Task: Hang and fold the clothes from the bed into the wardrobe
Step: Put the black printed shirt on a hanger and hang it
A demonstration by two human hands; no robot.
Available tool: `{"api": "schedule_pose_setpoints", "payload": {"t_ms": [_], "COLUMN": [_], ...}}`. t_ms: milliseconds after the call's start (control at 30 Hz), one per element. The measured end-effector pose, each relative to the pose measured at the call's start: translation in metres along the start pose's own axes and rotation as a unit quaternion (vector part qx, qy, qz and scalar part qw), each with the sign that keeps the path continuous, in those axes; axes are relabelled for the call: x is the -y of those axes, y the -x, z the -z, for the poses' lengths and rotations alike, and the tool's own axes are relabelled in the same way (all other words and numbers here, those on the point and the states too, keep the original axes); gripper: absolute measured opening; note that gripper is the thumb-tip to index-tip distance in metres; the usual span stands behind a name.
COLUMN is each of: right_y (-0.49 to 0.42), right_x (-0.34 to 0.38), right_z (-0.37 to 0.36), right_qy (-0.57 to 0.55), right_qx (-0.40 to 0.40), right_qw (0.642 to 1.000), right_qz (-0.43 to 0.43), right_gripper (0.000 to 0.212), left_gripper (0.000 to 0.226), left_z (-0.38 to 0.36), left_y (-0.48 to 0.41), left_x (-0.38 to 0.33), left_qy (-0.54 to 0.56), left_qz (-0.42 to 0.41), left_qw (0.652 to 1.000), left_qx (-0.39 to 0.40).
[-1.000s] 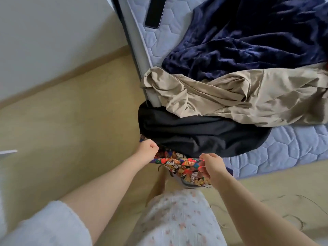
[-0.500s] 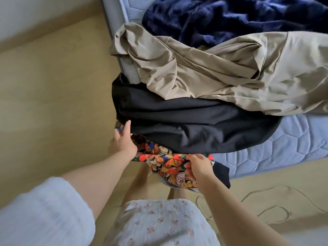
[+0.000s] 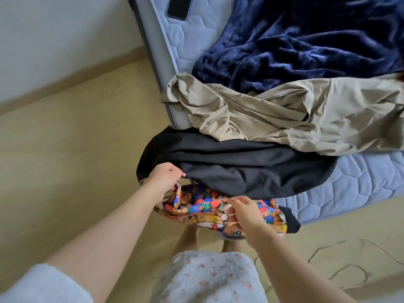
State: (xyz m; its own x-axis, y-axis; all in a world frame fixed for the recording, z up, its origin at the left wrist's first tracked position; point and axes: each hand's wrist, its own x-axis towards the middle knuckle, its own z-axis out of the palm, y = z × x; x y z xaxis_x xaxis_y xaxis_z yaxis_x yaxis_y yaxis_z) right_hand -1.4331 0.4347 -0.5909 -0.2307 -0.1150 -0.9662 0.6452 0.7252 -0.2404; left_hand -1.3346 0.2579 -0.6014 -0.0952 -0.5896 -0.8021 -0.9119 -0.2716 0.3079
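A colourful cartoon-print garment (image 3: 203, 206) hangs off the bed corner, partly under a black garment (image 3: 240, 169). My left hand (image 3: 166, 178) grips the print garment's left edge, fingers curled. Fingertips of my right hand (image 3: 244, 212) pinch its right part. A beige garment (image 3: 284, 119) lies crumpled above the black one on the mattress (image 3: 360, 180). The wardrobe is out of sight.
A dark blue plush blanket (image 3: 295, 47) covers the far part of the bed. A black phone (image 3: 180, 6) lies near the mattress's top edge. Light wooden floor (image 3: 76, 149) spreads left, with a thin cable (image 3: 341, 274) looped at lower right.
The view shifted back and right, bringing the phone back into view. My left hand closed on the print garment's edge; my right hand moved further along it.
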Motion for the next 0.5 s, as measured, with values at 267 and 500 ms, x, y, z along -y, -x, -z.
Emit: {"api": "schedule_pose_setpoints", "payload": {"t_ms": [267, 500], "right_y": [0.112, 0.191], "right_x": [0.044, 0.085], "right_z": [-0.007, -0.002], "right_qy": [0.030, 0.005], "right_qx": [-0.006, -0.107], "right_qw": [0.984, 0.943], "right_qz": [0.173, 0.316], "right_gripper": [0.026, 0.064], "left_gripper": [0.016, 0.021], "left_z": [0.050, 0.081], "left_y": [0.126, 0.208], "left_x": [-0.061, -0.109], "left_qy": [0.119, 0.174], "left_qz": [-0.107, -0.209], "left_qw": [0.987, 0.960], "left_qx": [0.032, 0.065]}}
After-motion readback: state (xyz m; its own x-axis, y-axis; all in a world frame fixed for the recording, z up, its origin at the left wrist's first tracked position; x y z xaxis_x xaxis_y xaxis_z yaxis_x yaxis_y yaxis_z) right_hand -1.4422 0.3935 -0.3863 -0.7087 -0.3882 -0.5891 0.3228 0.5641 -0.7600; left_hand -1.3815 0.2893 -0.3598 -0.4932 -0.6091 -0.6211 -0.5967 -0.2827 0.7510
